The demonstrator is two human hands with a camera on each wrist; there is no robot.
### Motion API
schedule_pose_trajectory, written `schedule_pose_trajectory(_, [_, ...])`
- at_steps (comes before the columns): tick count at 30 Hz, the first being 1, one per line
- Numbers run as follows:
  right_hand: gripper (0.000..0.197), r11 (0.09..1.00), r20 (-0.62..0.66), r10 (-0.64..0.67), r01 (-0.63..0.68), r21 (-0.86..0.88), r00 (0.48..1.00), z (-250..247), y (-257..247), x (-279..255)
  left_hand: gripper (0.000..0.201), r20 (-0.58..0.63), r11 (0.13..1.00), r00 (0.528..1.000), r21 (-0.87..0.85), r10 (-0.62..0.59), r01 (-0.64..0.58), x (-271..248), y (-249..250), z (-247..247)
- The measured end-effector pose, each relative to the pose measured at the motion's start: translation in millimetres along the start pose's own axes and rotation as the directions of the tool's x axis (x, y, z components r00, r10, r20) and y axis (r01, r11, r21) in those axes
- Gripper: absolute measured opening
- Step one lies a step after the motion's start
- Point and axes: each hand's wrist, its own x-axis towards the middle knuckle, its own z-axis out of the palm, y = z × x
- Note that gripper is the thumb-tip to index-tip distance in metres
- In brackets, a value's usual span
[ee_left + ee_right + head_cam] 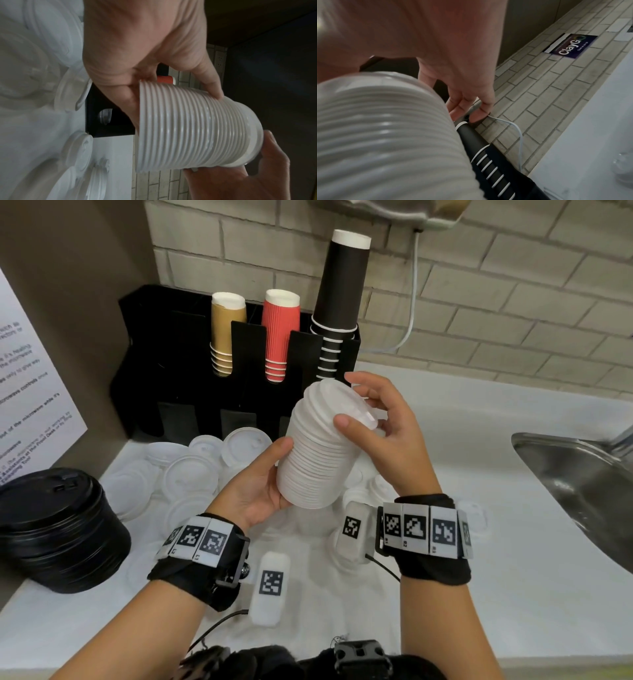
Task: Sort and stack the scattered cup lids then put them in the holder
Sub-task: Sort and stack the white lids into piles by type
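Two hands are holding one tall stack of white lids (320,450) in the middle of the head view, lifted clear of the counter and tilting toward the upper right. The left hand (255,486) is cupping the stack's lower end from the left, its thumb lying along the ribbed side and its fingers curling round underneath; in the left wrist view the same stack of white lids (193,128) is lying sideways in the frame, with the left hand (145,44) clamped on its wider end. The right hand (394,436) is wrapping the top of the stack, thumb pressing on the uppermost lid and fingers curling over the far rim. In the right wrist view the right hand (423,40) is filling the upper left, with the stack (385,135) blurred and large at lower left.

Under and around the wrists, loose white lids (191,470) are lying scattered on the white counter (513,577), some overlapping. A squat pile of black lids (58,529) is sitting at the left edge of the frame. A steel sink (582,484) is showing at the right edge.

Beyond the hands, the black holder (178,354) is standing against the brick wall (513,285), touching the counter's back corner. Its slots are carrying upside-down stacks of tan cups (226,333), red cups (279,333) and black cups (339,302), the black ones rising highest, just behind the held lids. A white cable (412,302) is hanging down the wall.
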Motion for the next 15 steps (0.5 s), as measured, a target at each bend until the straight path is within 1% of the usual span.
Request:
schedule_pose_trajectory(1, [0.054,1.000,0.005,-0.003,0.003,-0.008,1.000,0.5,-1.6,0.7,0.064,-0.001,1.000,1.000,0.000,-0.003,0.003,0.4,-0.1,-0.5])
schedule_pose_trajectory(3, [0.048,1.000,0.018,-0.007,0.008,-0.022,1.000,1.2,-2.8,1.7,0.056,-0.007,1.000,1.000,-0.006,-0.007,0.007,0.6,-0.4,-1.4])
schedule_pose_trajectory(5, [0.039,1.000,0.027,0.007,-0.006,-0.030,1.000,1.5,-3.4,2.2,0.053,-0.015,1.000,1.000,-0.002,-0.009,0.009,0.8,-0.4,-2.6])
schedule_pose_trajectory(8, [0.032,0.999,0.028,0.010,-0.009,-0.034,1.000,1.8,-4.8,1.7,0.056,-0.012,1.000,1.000,-0.007,-0.008,0.008,0.0,0.1,-1.6])
schedule_pose_trajectory(11, [0.031,0.999,0.033,0.001,0.001,-0.050,0.999,2.3,-6.2,1.3,0.072,-0.019,1.000,1.000,-0.019,-0.007,0.007,-0.2,0.7,-0.3])
schedule_pose_trajectory(15, [0.026,0.997,0.063,0.001,0.004,-0.078,0.998,2.5,-6.3,1.3,0.062,-0.019,1.000,1.000,-0.016,-0.005,0.005,-0.5,0.7,0.1])
